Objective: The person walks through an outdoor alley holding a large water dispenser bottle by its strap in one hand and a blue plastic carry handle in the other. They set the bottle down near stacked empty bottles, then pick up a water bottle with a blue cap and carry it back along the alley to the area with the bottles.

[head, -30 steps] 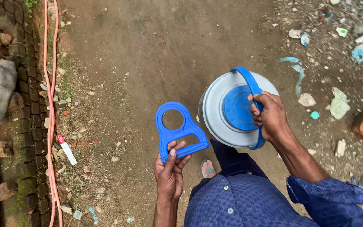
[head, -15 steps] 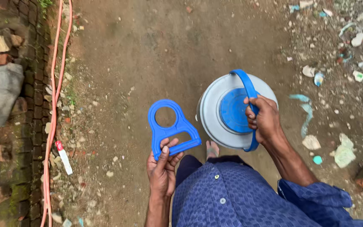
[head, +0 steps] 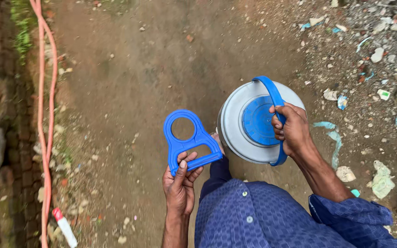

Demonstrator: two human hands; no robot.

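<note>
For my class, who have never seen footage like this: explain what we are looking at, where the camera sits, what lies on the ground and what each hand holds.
The camera is worn on a person's head and looks straight down at their two bare hands. The left hand grips a loose blue plastic carrying handle with a ring at its top. The right hand holds the blue strap handle of a large grey water jar with a blue cap. Below is a dirt path, with an orange hose on the left and scattered litter on the right.

The left hand (head: 180,181) is raised ahead of the torso, forearm bare, fingers and thumb closed in a grip. The right hand (head: 292,128) is extended forward to the right, fingers curled shut in a grip, sleeve gathered at the elbow.
</note>
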